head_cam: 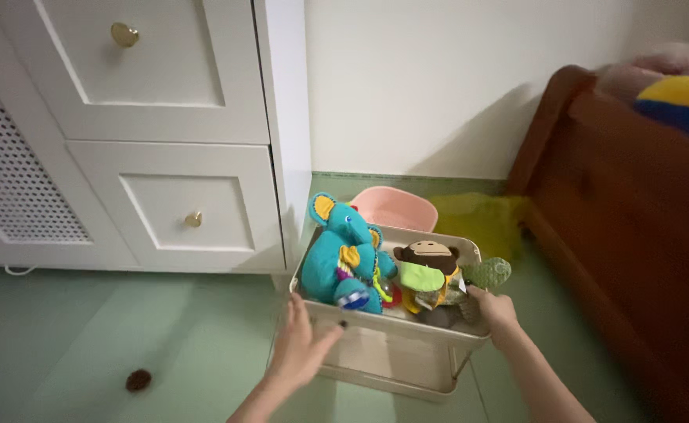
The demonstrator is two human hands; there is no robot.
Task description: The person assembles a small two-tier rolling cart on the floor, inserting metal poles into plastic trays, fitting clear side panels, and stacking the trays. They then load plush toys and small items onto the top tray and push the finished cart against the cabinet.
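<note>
Left hand (299, 345): fingers spread, released, against the front of the beige toy bin (391, 352).
Right hand (495, 309): apparently gripped the bin's right rim.
Bin: on green floor (86, 337), beside white cabinet (164, 133).

Both bare forearms reach forward from the near edge. The left hand (297, 348) is spread open, fingers splayed and pointing away. The right hand (495, 311) is curled closed, farther right.

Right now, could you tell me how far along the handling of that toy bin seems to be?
The cream bin already holds a blue elephant and a brown monkey. In hand: the left hand is at its front wall, and the right hand touches its right rim. Left lying: a small dark object on the green floor.
</note>
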